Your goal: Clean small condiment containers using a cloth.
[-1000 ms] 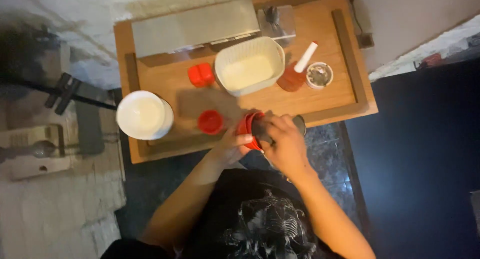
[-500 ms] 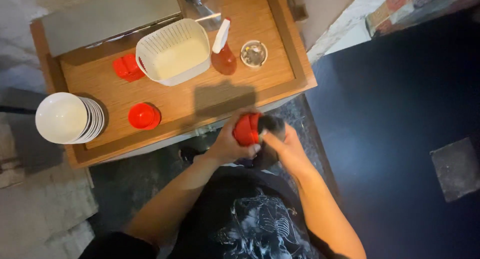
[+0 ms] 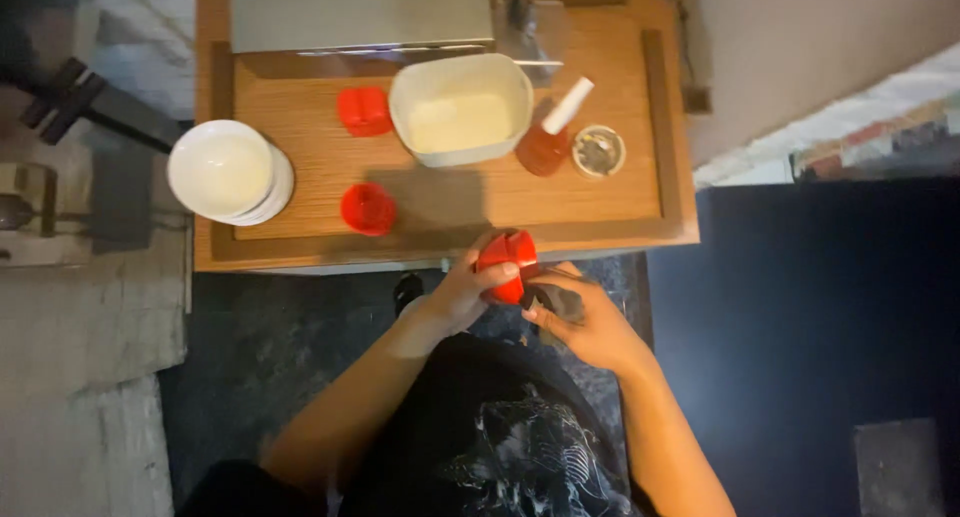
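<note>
Left hand (image 3: 462, 295) clamped round red cup (image 3: 506, 257). Right hand (image 3: 590, 322) closed on dark cloth (image 3: 558, 299), touching the cup, near table (image 3: 620, 217) edge

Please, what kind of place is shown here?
Probably a dining or food-serving spot: a wooden tray table carries stacked white bowls, a white container, a sauce bottle and red cups.
</note>
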